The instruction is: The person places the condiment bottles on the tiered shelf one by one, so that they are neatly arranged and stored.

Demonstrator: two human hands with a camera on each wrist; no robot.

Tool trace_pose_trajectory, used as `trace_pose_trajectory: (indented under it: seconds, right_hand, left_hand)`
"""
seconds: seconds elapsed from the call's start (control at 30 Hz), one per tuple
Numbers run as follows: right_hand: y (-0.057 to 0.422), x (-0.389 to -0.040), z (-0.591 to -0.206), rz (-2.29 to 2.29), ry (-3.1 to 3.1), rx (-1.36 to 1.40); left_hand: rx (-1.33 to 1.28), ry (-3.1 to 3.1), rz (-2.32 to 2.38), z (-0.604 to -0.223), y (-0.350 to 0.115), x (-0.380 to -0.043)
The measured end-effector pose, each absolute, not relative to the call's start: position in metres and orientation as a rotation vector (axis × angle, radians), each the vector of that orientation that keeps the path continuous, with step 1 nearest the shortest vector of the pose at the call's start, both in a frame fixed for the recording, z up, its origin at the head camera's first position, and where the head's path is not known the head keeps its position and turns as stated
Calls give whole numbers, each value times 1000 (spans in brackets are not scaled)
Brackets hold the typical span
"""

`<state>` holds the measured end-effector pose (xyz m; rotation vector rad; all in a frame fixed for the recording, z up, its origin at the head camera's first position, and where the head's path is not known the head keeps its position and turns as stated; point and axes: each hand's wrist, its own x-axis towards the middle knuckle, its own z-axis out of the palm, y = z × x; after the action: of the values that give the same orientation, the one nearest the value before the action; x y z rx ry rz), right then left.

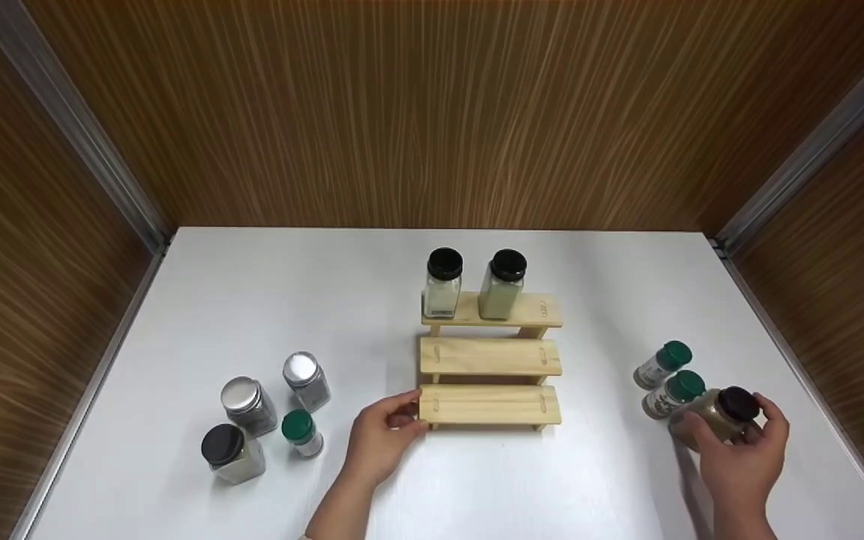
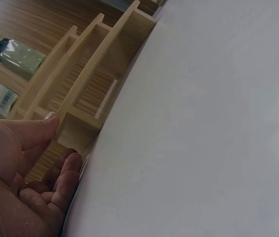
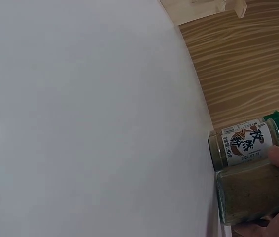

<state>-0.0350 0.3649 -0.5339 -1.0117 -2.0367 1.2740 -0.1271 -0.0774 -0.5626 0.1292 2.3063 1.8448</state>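
A three-step wooden spice rack [image 1: 490, 405] stands mid-table. My left hand [image 1: 385, 435] holds the left end of its lowest step, with the thumb [image 2: 38, 131] at the step's front corner. On the top step, to the left and in the middle, are two black-lidded glass jars [image 1: 443, 289] [image 1: 502, 291] of pale powder. At the right, my right hand [image 1: 745, 457] grips a square glass jar [image 3: 253, 192] of brown powder with a black lid, thumb and fingers on opposite sides. Right beside that jar stand two green-capped shaker bottles [image 1: 661, 367] [image 3: 245, 143].
At the left of the white table [image 1: 312, 285] are two silver-lidded jars [image 1: 249, 405] [image 1: 307, 381], a black-lidded jar [image 1: 233, 454] and a small green-capped bottle [image 1: 303, 433]. Wood-grain panels [image 1: 432, 112] enclose the back and both sides.
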Motion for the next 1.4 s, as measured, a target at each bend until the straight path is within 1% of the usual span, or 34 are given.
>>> trace_pose_trajectory:
  seconds: [0.2,0.4,0.77,0.93,1.13,1.4]
  right_hand:
    - [363,-27,-533,1301,-1966,-988]
    - [357,-23,-524,1222,-1932,-940]
    - [346,-23,-489,1125,-1828,-781]
    - [340,-30,-472,1131,-1778,-675]
    - [328,-46,-457,1103,-1793,-563]
    - [311,-69,-441,1155,-1804,-420]
  left_hand:
    - [156,2330,1852,-565,-78,-126]
    - [177,2326,1884,-565,-78,-126]
    - [170,2327,1884,-565,-77,-128]
    - [148,2329,1851,-563,-78,-126]
    - [124,2333,1805,-563,-78,-126]
    - [150,2307,1860,-561,-78,-127]
